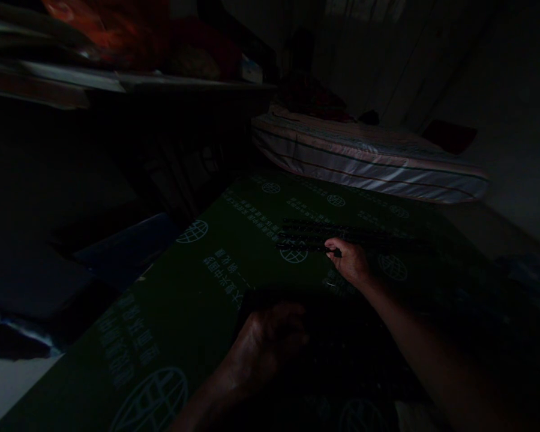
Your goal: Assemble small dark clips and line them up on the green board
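The room is very dark. Several thin black rods (312,228) with a glossy, segmented look lie side by side on a green printed board (227,240). My right hand (351,263) is closed at the near side of this row, its thumb and forefinger pinched on a black rod. Closer to me, my left hand (270,336) rests at the left part of a large black item (355,336), whose kind I cannot make out. The left fingers bend to the right and fade into shadow, so what they grip, if anything, is hidden.
Beyond the board lies a mattress (369,153) with a striped side. At the left stands a table or shelf (193,84) bearing an orange bag (117,30) and other items. A dark blue flat object (130,252) is below it. A pale wall (517,138) rises at right.
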`<state>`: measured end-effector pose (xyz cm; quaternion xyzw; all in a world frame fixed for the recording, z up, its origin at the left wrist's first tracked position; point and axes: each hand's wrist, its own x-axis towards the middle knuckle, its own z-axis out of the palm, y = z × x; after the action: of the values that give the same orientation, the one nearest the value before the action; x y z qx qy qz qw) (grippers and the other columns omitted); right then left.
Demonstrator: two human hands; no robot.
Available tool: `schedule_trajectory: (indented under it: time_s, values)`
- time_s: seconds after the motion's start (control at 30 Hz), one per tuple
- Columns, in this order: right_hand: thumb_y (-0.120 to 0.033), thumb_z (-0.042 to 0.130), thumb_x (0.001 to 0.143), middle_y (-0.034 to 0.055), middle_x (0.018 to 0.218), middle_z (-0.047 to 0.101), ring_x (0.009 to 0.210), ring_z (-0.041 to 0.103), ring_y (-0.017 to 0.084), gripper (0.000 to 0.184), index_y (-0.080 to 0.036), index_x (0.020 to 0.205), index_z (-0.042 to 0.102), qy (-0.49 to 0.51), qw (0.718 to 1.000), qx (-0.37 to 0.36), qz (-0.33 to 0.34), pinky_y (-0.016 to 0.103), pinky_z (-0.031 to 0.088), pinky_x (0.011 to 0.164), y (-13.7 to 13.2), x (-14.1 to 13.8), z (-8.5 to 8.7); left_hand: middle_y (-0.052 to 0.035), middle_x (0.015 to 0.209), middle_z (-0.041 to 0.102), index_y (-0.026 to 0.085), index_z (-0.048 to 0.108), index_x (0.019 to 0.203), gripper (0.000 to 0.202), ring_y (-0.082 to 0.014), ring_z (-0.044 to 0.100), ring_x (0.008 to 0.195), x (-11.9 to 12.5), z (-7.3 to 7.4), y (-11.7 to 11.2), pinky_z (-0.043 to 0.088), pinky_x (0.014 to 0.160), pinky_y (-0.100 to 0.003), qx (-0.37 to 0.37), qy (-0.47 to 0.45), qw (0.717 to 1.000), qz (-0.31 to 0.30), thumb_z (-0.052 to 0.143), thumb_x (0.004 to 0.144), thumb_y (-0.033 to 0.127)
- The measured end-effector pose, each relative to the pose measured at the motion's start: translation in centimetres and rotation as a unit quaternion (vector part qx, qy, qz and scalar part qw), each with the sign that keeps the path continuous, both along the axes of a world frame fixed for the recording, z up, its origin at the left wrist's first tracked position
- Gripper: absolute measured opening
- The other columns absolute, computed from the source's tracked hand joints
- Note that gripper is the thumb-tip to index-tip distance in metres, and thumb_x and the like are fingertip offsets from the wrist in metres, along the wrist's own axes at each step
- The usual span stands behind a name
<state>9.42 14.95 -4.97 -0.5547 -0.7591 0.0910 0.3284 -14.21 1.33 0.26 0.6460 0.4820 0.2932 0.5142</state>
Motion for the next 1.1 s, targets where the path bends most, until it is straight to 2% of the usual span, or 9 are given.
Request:
schedule_trajectory:
  time_s: [0.37, 0.53, 0.67, 0.77, 0.9, 1.0, 1.1]
  values:
    - [-0.013, 0.058, 0.072, 0.0032, 0.085, 0.069, 0.080, 0.066, 0.019, 0.024, -0.023, 0.093, 0.063, 0.005, 1.000, -0.010, -0.013, 0.032, 0.051, 0.075, -0.2, 0.0, 0.3, -0.0027, 0.089, 0.071, 0.018, 0.058, 0.108, 0.035, -0.0185, 0.066, 0.079, -0.1, 0.5, -0.1, 0.050, 0.068, -0.026, -0.003, 0.034, 0.999, -0.021, 0.062, 0.075, 0.029]
    - [-0.015, 0.058, 0.071, 0.0032, 0.085, 0.069, 0.079, 0.066, 0.019, 0.022, -0.023, 0.091, 0.063, 0.044, 0.999, -0.017, -0.011, 0.032, 0.051, 0.074, -0.2, 0.3, 0.2, -0.0026, 0.089, 0.071, 0.018, 0.057, 0.109, 0.035, -0.0175, 0.066, 0.079, -0.1, 0.2, 0.0, 0.051, 0.067, -0.025, 0.002, 0.019, 0.999, -0.028, 0.060, 0.076, 0.029]
    - [-0.022, 0.057, 0.073, 0.0044, 0.084, 0.069, 0.078, 0.066, 0.019, 0.016, -0.021, 0.089, 0.063, 0.090, 0.996, -0.005, -0.012, 0.033, 0.051, 0.075, -0.5, 0.8, 0.5, -0.0020, 0.089, 0.071, 0.018, 0.058, 0.108, 0.035, -0.0171, 0.065, 0.078, 0.0, 0.1, 0.1, 0.051, 0.067, -0.026, 0.007, 0.040, 0.999, -0.022, 0.061, 0.075, 0.029]
    - [-0.035, 0.056, 0.077, 0.0060, 0.080, 0.068, 0.072, 0.066, 0.019, 0.026, -0.018, 0.095, 0.063, 0.141, 0.989, -0.029, -0.023, 0.032, 0.052, 0.068, -1.6, 0.9, 1.9, -0.0019, 0.089, 0.071, 0.019, 0.058, 0.106, 0.033, -0.0174, 0.065, 0.080, 0.0, 0.1, 0.1, 0.051, 0.068, -0.026, 0.011, 0.046, 0.999, -0.018, 0.060, 0.075, 0.030]
    - [-0.054, 0.045, 0.081, 0.0014, 0.062, 0.064, 0.044, 0.059, 0.014, 0.056, -0.017, 0.122, 0.051, 0.243, 0.955, -0.167, -0.025, 0.023, 0.044, 0.041, -4.6, 1.1, 4.9, -0.0015, 0.088, 0.070, 0.018, 0.057, 0.106, 0.033, -0.0171, 0.065, 0.079, 0.1, -0.2, 0.1, 0.051, 0.068, -0.026, 0.014, 0.021, 1.000, -0.009, 0.060, 0.075, 0.030]
    - [-0.059, 0.038, 0.082, -0.0013, 0.053, 0.060, 0.038, 0.055, 0.012, 0.062, -0.017, 0.128, 0.047, 0.262, 0.940, -0.214, -0.030, 0.021, 0.040, 0.037, -7.2, 1.5, 6.7, -0.0015, 0.086, 0.070, 0.017, 0.058, 0.105, 0.033, -0.0169, 0.065, 0.077, 0.2, -0.4, 0.1, 0.050, 0.067, -0.026, 0.021, 0.018, 1.000, -0.003, 0.060, 0.074, 0.029]
    - [-0.059, 0.038, 0.083, -0.0022, 0.052, 0.058, 0.036, 0.051, 0.009, 0.061, -0.017, 0.126, 0.049, 0.239, 0.944, -0.224, -0.028, 0.020, 0.038, 0.037, -9.3, 2.0, 7.5, -0.0018, 0.087, 0.070, 0.017, 0.058, 0.105, 0.033, -0.0169, 0.065, 0.078, 0.2, -0.3, 0.2, 0.050, 0.067, -0.026, 0.025, 0.003, 1.000, -0.006, 0.060, 0.075, 0.030]
